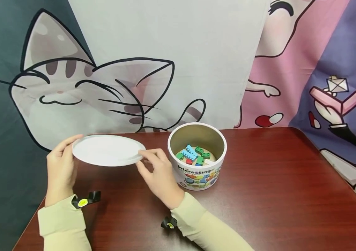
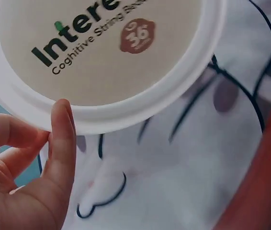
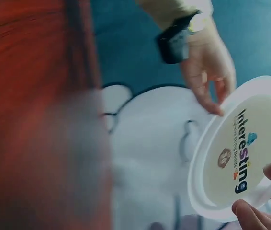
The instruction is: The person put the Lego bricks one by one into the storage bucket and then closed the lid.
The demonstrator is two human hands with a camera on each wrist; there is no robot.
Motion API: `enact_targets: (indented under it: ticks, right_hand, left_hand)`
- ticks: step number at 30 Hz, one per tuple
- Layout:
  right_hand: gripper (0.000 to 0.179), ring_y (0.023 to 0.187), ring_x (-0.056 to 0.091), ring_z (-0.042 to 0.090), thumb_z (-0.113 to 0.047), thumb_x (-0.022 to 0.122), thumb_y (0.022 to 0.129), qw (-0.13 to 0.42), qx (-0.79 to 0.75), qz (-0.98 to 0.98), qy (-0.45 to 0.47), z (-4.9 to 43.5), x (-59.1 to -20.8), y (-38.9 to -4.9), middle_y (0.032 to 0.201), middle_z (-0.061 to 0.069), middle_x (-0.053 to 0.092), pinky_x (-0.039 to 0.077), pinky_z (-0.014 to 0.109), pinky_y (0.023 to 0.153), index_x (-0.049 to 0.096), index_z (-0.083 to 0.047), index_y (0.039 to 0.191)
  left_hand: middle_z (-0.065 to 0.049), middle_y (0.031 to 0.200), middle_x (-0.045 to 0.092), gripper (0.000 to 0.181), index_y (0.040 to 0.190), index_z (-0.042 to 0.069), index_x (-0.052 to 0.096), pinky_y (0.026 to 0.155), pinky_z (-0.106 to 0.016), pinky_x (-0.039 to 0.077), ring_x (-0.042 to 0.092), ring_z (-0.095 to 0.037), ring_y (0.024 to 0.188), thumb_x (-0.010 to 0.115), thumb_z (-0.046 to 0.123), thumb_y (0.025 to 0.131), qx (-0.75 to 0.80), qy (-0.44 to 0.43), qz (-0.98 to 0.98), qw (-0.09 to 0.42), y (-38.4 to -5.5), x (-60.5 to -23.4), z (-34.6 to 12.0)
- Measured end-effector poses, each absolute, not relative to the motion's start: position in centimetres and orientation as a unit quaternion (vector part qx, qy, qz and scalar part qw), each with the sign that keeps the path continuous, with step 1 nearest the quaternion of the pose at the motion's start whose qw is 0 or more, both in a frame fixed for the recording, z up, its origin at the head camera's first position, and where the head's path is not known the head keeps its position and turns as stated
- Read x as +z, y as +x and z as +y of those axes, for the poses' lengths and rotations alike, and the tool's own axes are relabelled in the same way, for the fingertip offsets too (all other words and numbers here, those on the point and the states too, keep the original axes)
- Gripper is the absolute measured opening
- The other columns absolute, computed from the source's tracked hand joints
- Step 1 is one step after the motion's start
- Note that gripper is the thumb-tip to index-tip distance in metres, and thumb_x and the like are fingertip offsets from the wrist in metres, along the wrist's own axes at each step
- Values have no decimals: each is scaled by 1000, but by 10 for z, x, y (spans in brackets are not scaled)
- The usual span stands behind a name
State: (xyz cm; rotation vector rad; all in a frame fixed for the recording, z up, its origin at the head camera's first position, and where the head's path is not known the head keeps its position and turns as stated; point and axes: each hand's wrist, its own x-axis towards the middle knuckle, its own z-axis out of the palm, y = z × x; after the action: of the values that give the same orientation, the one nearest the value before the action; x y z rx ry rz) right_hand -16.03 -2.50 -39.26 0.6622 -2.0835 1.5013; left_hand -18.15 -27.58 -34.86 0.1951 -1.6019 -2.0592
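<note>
A round white lid [image 1: 109, 150] is held up above the left part of the table, its printed face showing in both wrist views. My left hand [image 1: 61, 167] pinches its left rim, the thumb on the printed face [image 2: 102, 52]. At the opposite rim my right hand [image 1: 159, 174] grips the lid between thumb and fingers. Just right of that hand stands an open white tub [image 1: 197, 177] with "Interesting" on its side. Inside it lie several toy building bricks [image 1: 190, 152], blue, green and red.
The reddish-brown wooden table [image 1: 275, 184] reaches to a cloth backdrop [image 1: 171, 31] printed with a cartoon cat. More printed cloth [image 1: 332, 62], pink and purple, hangs at the right. Black straps [image 1: 85, 200] sit at the wrists.
</note>
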Motion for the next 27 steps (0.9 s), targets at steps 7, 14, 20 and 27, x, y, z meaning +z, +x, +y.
enact_targets:
  ticks: [7,14,20,27]
  right_hand:
    - [26,92,69,20,-1,76,88,337,561,-714,248,-4,-356,-152,100,11,59,58,24,85,73,-1,114]
    - [26,83,68,18,1,76,86,391,578,-671,250,30,-327,-159,94,12,60,60,27,77,76,-1,113]
    - [26,80,65,19,1,75,88,398,609,-653,209,69,-310,-163,101,13,60,59,26,71,76,2,114]
    - [23,72,61,16,-6,76,91,342,656,-661,126,101,-299,-165,99,1,64,52,18,61,77,-1,113]
  left_hand:
    - [-11,136,63,35,128,-4,68,91,-20,50,57,-20,119,71,5,94,-759,-6,-570,314,-178,-341,-244]
    - [-15,135,61,35,129,-5,66,97,-26,53,63,-19,107,68,-1,95,-779,-71,-541,309,-174,-335,-211]
    - [-12,112,63,31,126,-7,67,92,-34,58,69,-21,98,64,-6,95,-764,-124,-560,297,-171,-339,-176]
    - [-12,120,63,46,132,-2,61,93,-28,56,64,-24,105,68,-15,88,-759,-164,-561,287,-168,-351,-141]
